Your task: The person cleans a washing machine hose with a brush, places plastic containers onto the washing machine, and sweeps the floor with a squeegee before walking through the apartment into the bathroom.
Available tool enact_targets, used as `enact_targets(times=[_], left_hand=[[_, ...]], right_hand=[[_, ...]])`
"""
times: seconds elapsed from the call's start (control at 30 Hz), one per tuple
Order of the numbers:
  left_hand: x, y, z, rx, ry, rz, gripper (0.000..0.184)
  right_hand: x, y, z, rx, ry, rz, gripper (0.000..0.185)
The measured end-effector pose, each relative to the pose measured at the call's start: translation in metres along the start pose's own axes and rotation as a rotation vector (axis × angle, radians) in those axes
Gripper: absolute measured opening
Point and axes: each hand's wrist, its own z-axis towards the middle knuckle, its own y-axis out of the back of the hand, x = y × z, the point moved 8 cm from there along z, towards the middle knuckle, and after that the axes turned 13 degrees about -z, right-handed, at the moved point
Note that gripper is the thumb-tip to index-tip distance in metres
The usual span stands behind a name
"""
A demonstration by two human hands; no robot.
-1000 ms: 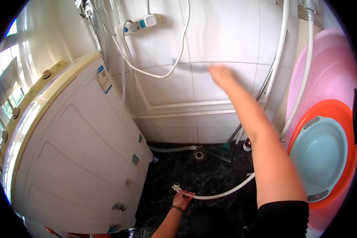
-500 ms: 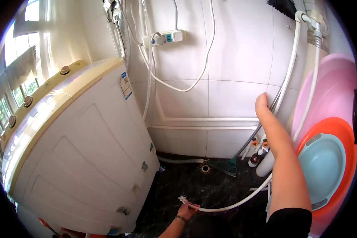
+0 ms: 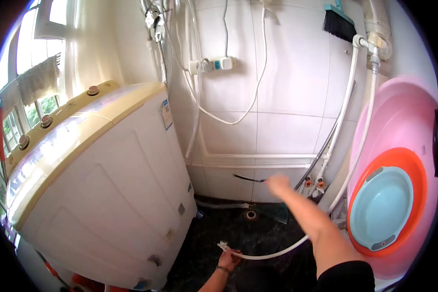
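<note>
My left hand (image 3: 228, 259) is closed around the end of a white hose (image 3: 277, 254), just behind its pale connector (image 3: 223, 245). The hose curves off to the right behind my right forearm. Out in front of the wall, my right hand (image 3: 278, 186) is closed and slightly blurred. From it a thin, dark, stick-like object (image 3: 248, 178) points left; its kind is unclear. Behind that hand, a long grey pole (image 3: 321, 152) leans against the wall, and a green broom head (image 3: 278, 212) rests on the floor, partly hidden by my arm.
A white washing machine (image 3: 117, 194) stands at left. Nearby on the dark floor are a drain (image 3: 250, 214) and a grey hose (image 3: 221, 205). Pink (image 3: 394, 107), orange (image 3: 416, 163) and blue (image 3: 384, 209) basins lean at right. A power strip (image 3: 211, 64) and cables hang on the wall.
My right hand has come down and left from beside the wall pipe, and a thin dark stick now shows in it. My left hand stays on the hose. The view has tilted up slightly.
</note>
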Motion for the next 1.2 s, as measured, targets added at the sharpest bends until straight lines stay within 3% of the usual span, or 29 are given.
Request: enact_targets(times=[0.03, 0.17, 0.23, 0.3, 0.37, 0.5, 0.57, 0.6, 0.7, 0.77, 0.83, 0.9, 0.97, 1.03, 1.2], left_hand=[[-0.001, -0.003, -0.006, 0.005, -0.011, -0.162, 0.029], [0.007, 0.013, -0.007, 0.109, -0.037, -0.455, 0.029], [-0.018, 0.005, -0.036, 0.242, -0.421, 0.126, 0.028], [-0.009, 0.015, -0.05, 0.124, -0.137, -0.386, 0.027], [-0.006, 0.026, -0.059, 0.123, -0.127, -0.401, 0.027], [0.017, 0.052, -0.057, 0.061, -0.059, -0.466, 0.028], [0.028, 0.057, -0.048, 0.089, -0.026, -0.483, 0.029], [0.029, 0.055, -0.044, 0.105, 0.008, -0.501, 0.03], [0.017, 0.039, -0.052, 0.091, -0.035, -0.412, 0.03], [0.021, 0.05, -0.014, 0.155, -0.033, -0.38, 0.029], [0.023, 0.053, 0.01, 0.205, 0.02, -0.411, 0.027], [0.012, 0.048, 0.021, 0.232, 0.018, -0.406, 0.026], [-0.008, 0.038, 0.007, 0.103, -0.029, -0.329, 0.023], [-0.009, 0.038, 0.023, 0.108, -0.023, -0.411, 0.022], [-0.008, 0.043, 0.044, 0.041, 0.02, -0.439, 0.018]], right_hand=[[0.027, 0.003, -0.027, -0.118, 0.067, 0.225, 0.029], [0.106, -0.037, -0.121, 0.098, 0.155, 0.381, 0.024], [0.127, -0.074, -0.149, 0.091, 0.237, 0.494, 0.023], [0.132, -0.08, -0.171, 0.066, 0.225, 0.545, 0.022], [0.122, -0.021, -0.187, -0.106, 0.233, 0.763, 0.028], [0.061, 0.155, -0.177, -0.697, 0.151, 0.997, 0.04], [0.027, 0.24, -0.153, -0.869, 0.082, 0.86, 0.04], [0.017, 0.281, -0.141, -1.128, 0.125, 0.76, 0.039], [-0.013, 0.375, -0.07, -1.125, -0.027, 0.687, 0.041], [-0.037, 0.425, -0.021, -1.159, -0.115, 0.6, 0.042], [-0.046, 0.452, 0.011, -1.198, -0.13, 0.553, 0.041], [-0.055, 0.469, 0.027, -1.165, -0.296, 0.42, 0.039], [-0.06, 0.48, 0.046, -1.149, -0.288, 0.364, 0.037], [-0.056, 0.497, 0.057, -1.16, -0.224, 0.223, 0.037], [-0.064, 0.485, 0.129, -0.947, -0.032, 0.449, 0.03]])
